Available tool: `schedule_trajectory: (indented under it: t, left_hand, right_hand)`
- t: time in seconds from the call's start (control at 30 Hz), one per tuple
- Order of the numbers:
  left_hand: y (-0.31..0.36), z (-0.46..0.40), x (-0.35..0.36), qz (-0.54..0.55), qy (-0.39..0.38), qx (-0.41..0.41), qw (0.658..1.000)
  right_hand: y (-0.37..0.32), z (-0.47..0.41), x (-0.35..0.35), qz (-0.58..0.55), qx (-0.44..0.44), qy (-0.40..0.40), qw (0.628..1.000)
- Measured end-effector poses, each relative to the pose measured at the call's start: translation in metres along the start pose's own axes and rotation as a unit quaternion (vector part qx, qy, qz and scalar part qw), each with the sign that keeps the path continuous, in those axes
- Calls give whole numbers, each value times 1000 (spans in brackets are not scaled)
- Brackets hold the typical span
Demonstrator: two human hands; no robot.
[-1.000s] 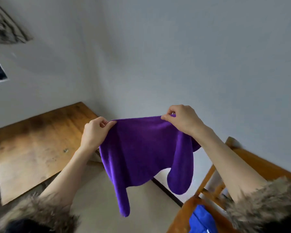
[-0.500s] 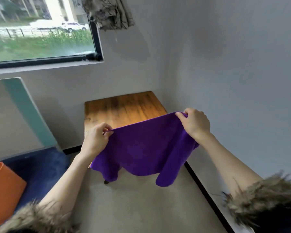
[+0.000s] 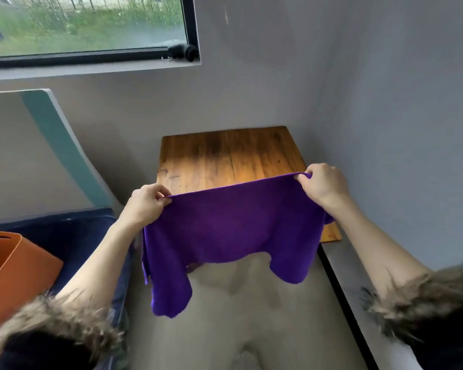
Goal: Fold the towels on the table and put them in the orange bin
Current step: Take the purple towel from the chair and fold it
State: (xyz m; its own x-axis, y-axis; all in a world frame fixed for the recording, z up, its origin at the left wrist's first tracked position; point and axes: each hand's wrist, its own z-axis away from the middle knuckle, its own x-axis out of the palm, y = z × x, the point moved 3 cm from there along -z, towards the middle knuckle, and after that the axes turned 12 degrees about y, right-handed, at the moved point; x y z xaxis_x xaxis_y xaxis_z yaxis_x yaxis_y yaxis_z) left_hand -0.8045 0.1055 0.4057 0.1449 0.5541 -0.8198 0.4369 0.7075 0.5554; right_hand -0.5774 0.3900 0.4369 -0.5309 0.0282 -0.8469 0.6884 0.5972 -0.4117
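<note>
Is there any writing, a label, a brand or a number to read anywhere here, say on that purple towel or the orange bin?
None can be read.
Purple towel, pinched by the left hand and the right hand: plain, no tag showing.
Orange bin: plain side, no print.
Wooden table: only dark stains.

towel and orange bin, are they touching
Apart. The head view shows the towel held up by both hands over the table edge, with dark blue fabric and an arm between it and the bin.

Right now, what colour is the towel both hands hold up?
Solid purple, no pattern; the towel shows clearly in the head view.
</note>
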Motion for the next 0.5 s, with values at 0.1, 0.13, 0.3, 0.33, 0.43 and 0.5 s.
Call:
schedule_trajectory:
  t: [0.1,0.13,0.3,0.33,0.43,0.5]
  left_hand:
    - [-18,-11,12,-6,-6,-36,999]
    - [-25,-14,15,-12,1,-50,999]
    - [-43,-43,42,-34,-13,-70,997]
    - [-45,-53,49,-30,-23,-66,997]
    - [-50,-89,68,-32,-28,-58,997]
    - [-55,-115,81,-34,-20,-65,997]
  right_hand:
    - [16,-16,30,-102,48,-64,992]
    - [22,-20,39,-142,66,-85,984]
    - [45,-48,86,-134,128,-117,976]
    - [46,-56,94,-104,134,-112,979]
    - [42,-80,116,-1,138,-83,987]
    - [40,-99,134,57,139,-74,986]
